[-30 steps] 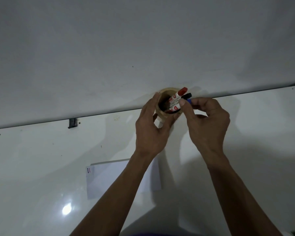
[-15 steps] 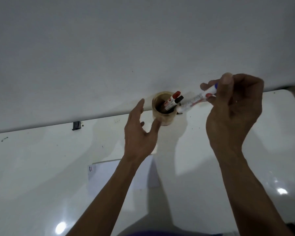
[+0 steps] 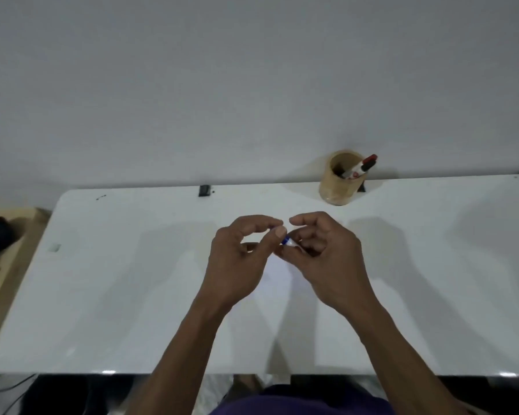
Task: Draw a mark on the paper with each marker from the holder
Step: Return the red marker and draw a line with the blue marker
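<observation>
White table, both hands pinching blue-and-white marker over paper, tan holder behind

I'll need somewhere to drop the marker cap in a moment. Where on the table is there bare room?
Free: the wide stretch of table left of the left hand, and the stretch right of the right hand, below the holder. Crowded: the middle, where both hands grip the blue marker over the paper.
</observation>
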`<state>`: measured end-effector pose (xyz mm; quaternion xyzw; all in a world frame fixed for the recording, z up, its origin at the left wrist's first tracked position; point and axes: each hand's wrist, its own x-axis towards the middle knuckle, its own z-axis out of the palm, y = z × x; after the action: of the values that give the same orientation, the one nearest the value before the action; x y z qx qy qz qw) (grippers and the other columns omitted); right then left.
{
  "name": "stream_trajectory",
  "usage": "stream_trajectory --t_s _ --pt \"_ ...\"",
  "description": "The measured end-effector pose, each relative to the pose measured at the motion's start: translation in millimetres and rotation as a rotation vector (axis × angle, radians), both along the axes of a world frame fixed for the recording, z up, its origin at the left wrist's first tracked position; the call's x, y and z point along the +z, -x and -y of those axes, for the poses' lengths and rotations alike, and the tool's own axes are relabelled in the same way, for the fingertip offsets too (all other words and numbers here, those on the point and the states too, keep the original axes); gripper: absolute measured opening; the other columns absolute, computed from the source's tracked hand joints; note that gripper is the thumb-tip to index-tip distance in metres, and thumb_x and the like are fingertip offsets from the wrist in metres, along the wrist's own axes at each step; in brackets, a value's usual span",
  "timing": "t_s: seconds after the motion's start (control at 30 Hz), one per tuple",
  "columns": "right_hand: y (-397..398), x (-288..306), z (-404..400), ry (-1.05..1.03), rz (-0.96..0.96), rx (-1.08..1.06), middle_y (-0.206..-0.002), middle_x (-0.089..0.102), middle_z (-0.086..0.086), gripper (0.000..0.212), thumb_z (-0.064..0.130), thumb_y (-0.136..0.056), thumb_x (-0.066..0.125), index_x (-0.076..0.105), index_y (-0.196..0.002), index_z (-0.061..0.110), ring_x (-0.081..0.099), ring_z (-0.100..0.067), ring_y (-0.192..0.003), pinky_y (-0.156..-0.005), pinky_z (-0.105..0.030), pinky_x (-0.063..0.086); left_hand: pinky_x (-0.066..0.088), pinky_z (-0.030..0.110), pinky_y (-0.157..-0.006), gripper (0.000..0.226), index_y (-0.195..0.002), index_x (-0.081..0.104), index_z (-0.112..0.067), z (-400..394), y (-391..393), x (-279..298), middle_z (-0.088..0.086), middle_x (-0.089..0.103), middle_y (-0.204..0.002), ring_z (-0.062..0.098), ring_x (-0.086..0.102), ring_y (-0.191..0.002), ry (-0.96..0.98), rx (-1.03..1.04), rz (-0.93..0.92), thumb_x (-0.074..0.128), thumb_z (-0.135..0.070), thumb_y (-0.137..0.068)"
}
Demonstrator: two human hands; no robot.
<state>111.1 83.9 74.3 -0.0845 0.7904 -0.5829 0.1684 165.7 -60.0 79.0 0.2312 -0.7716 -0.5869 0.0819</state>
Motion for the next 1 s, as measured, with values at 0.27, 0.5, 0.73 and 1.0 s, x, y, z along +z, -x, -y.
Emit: stream_trajectory --t_s 0.27,0.5,0.73,1.0 --pt "-53.7 5.0 14.8 -0.182 -0.075 0.199 -0.082 0.073 0.022 0.025 0.018 -0.073 0.090 0.072 -0.085 0.031 0.067 -0.005 -0.066 -0.054 -0.010 0.046 0.058 0.033 -0.078 0.010 -0.093 0.077 -0.014 40.6 -75.1 -10.5 -0.001 0.076 -0.079 0.011 0.066 -0.075 -0.284 0.206 -0.058 0.070 -0.020 -0.091" --pt "-85.4 9.9 25.6 0.342 0.199 -0.134 -0.078 0.080 -0.008 0.038 0.010 -0.062 0.089 0.070 -0.095 0.009 0.074 -0.020 -0.064 -0.059 -0.025 0.058 0.057 0.029 -0.076 0.008 -0.091 0.079 -0.014 58.9 -124.7 -19.1 0.005 0.076 -0.079 0.016 0.064 -0.072 -0.349 0.151 -0.077 0.071 -0.012 -0.089" --pt "-121.1 -9.2 62.2 0.488 0.472 -0.166 -0.082 0.077 -0.008 0.027 0.023 -0.072 0.080 0.073 -0.094 0.008 0.072 -0.018 -0.072 -0.063 -0.024 0.058 0.056 0.024 -0.073 0.009 -0.092 0.079 -0.013 67.6 -138.1 -26.1 0.002 0.074 -0.076 0.013 0.060 -0.068 -0.267 0.071 -0.015 0.071 -0.017 -0.090" --pt "-95.4 -32.6 72.3 0.403 0.366 -0.146 -0.079 0.077 -0.007 0.005 0.013 -0.091 0.071 0.075 -0.088 0.010 0.074 -0.022 -0.077 -0.071 -0.028 0.059 0.052 0.027 -0.065 0.021 -0.079 0.076 -0.011 88.6 -118.4 -41.1 -0.001 0.071 -0.066 0.012 0.056 -0.059 -0.298 0.074 0.127 0.068 -0.025 -0.092"
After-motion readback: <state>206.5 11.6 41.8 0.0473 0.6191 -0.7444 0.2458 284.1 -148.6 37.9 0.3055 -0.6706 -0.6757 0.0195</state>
